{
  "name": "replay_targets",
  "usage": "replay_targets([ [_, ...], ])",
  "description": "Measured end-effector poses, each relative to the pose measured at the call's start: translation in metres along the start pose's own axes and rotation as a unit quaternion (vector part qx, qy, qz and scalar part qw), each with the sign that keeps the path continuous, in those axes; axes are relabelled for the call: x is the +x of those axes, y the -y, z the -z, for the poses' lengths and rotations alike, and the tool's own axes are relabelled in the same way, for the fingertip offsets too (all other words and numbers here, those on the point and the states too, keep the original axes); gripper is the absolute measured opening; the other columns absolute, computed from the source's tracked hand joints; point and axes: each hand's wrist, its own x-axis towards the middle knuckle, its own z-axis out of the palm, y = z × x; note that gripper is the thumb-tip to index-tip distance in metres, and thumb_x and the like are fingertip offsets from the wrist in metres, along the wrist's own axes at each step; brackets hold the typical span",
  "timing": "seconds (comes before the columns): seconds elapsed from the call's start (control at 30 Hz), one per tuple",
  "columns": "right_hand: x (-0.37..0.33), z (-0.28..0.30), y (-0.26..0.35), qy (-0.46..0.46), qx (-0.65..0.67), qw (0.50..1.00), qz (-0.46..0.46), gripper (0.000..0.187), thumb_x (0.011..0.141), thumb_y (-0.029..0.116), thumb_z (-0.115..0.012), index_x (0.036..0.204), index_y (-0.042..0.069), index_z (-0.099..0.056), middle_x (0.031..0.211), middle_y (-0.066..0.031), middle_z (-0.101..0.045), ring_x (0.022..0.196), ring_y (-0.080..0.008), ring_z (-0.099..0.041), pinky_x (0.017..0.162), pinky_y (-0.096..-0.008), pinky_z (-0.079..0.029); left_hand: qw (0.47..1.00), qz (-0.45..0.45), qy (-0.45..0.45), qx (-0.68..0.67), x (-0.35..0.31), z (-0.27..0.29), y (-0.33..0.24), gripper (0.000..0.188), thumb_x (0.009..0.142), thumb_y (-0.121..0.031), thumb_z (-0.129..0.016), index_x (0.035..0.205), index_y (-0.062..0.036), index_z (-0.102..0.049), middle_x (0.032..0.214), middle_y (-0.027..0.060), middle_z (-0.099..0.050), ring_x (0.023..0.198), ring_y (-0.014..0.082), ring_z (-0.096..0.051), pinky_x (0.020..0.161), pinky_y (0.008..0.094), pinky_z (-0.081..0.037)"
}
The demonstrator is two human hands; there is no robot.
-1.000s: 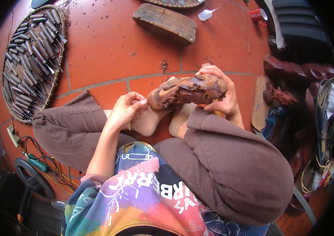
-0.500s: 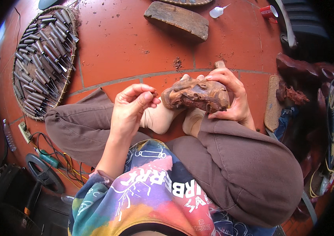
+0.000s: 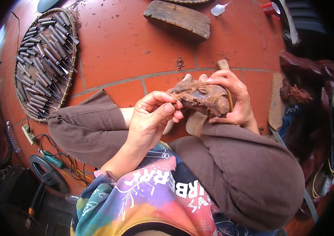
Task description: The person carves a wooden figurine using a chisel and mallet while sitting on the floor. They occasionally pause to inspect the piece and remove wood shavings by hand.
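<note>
A brown, knotty wood carving with hollows and ridges lies in my right hand, whose fingers and thumb close round its right end. A light wooden tool handle sticks up behind those fingers; the rest of that tool is mostly hidden. My left hand is at the carving's left end, thumb and index finger pinched together close against the wood. Whatever may be between those fingertips is too small to make out. My bare feet rest just under the carving.
To the left, a round woven tray holds many dark-handled chisels. A heavy wooden block, a white squeeze bottle and a red cup stand farther off. Cables and a power strip lie at lower left.
My left hand has moved right, from beside the carving to its left end, still pinched. The carving has turned slightly in my right hand.
</note>
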Motion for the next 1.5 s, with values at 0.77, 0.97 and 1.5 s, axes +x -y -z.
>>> replay_targets([
  [0.77,-0.006,-0.003,-0.009,0.021,0.013,0.999,0.020,0.079,0.059,0.041,-0.088,0.120,-0.001,-0.059,0.113,-0.0185,-0.056,0.108,-0.0302,-0.056,0.092,-0.0415,-0.045,0.997,0.071,0.034,0.010,-0.006,0.006,0.004,0.008,0.091,-0.006,-0.067,0.094,-0.0007,-0.062,0.091,0.0157,-0.063,0.080,0.0260,-0.071,0.068,0.0326,-0.061],
  [0.97,-0.017,0.004,-0.016,0.041,0.033,0.998,0.018,0.085,0.061,0.043,-0.084,0.127,-0.001,-0.053,0.119,-0.0217,-0.049,0.113,-0.0306,-0.050,0.097,-0.0404,-0.040,0.994,0.094,0.050,-0.018,-0.003,0.013,0.004,0.009,0.088,-0.001,-0.070,0.092,0.0022,-0.063,0.093,0.0147,-0.063,0.084,0.0228,-0.069,0.072,0.0354,-0.063],
  [1.5,-0.020,-0.003,-0.013,0.027,0.071,0.996,-0.040,0.089,0.063,0.043,-0.084,0.132,0.000,-0.049,0.121,-0.0219,-0.046,0.116,-0.0305,-0.044,0.098,-0.0401,-0.037,0.998,0.050,0.048,-0.003,0.004,0.020,0.002,0.009,0.090,0.006,-0.066,0.098,0.0028,-0.063,0.101,0.0154,-0.065,0.088,0.0225,-0.070,0.076,0.0308,-0.061],
])
